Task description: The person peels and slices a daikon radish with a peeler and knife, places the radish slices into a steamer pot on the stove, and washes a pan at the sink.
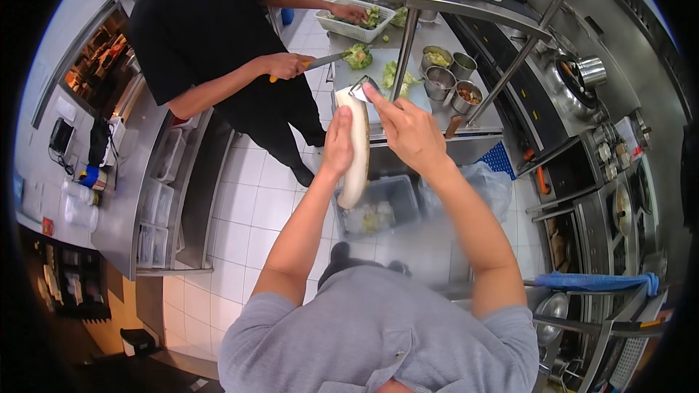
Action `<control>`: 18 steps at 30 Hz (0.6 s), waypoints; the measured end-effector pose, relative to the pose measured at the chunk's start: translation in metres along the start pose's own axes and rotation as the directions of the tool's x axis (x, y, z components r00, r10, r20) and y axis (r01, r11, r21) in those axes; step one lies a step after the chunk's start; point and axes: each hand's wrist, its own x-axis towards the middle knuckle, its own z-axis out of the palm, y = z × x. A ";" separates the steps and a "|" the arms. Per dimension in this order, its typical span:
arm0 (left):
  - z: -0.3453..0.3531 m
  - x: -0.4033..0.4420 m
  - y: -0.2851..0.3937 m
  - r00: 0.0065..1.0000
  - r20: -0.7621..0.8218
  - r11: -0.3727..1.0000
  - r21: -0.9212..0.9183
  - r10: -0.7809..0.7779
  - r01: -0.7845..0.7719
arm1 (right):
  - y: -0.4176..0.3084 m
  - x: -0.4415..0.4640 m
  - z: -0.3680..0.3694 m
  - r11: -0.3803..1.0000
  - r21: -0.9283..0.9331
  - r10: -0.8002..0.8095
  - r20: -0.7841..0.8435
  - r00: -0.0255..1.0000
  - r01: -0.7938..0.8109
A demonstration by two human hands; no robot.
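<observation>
My left hand (338, 144) is wrapped around the side of a long, pale vegetable (357, 156) that looks like a daikon. It is held upright and slightly tilted, with a darker strip of skin along its right side. My right hand (409, 131) grips a metal peeler (362, 90), its head touching the daikon's upper end. Beneath the daikon, a translucent plastic bin (408, 227) on the floor has whitish pieces in it.
Opposite, a person in black holds a yellow-handled knife (313, 64) by a cauliflower-like head (357, 56), the other hand at a white basket (349, 30). Metal containers (440, 81) stand on the steel counter (424, 36). A shelf post (408, 51) rises close beyond my hands. Stoves line the right.
</observation>
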 end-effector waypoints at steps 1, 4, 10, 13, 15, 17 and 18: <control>0.001 0.002 0.000 1.000 -0.005 1.000 0.003 0.020 -0.020 | 0.001 -0.003 0.004 1.000 0.000 0.008 0.005 1.000 -0.008; 0.009 0.001 -0.001 0.998 -0.060 0.997 -0.075 -0.018 0.014 | -0.001 -0.025 0.026 0.984 0.178 0.045 -0.081 0.996 -0.031; 0.008 0.014 -0.003 0.973 -0.216 0.965 -0.261 -0.085 0.027 | -0.021 -0.130 0.066 0.923 0.359 0.192 -0.129 0.973 -0.135; 0.000 0.031 -0.001 0.937 -0.342 0.941 -0.334 -0.069 -0.053 | -0.025 -0.183 0.083 0.948 0.251 0.205 -0.008 0.979 -0.197; -0.008 0.044 0.002 0.924 -0.370 0.919 -0.389 -0.098 -0.058 | -0.015 -0.227 0.118 0.944 0.228 0.231 0.069 0.971 -0.241; -0.013 0.054 0.000 0.926 -0.371 0.909 -0.406 -0.069 -0.095 | 0.003 -0.237 0.138 0.884 0.208 0.373 0.227 0.900 -0.419; -0.018 0.058 -0.013 0.927 -0.373 0.908 -0.404 -0.048 -0.115 | 0.019 -0.232 0.142 0.891 0.211 0.360 0.213 0.908 -0.402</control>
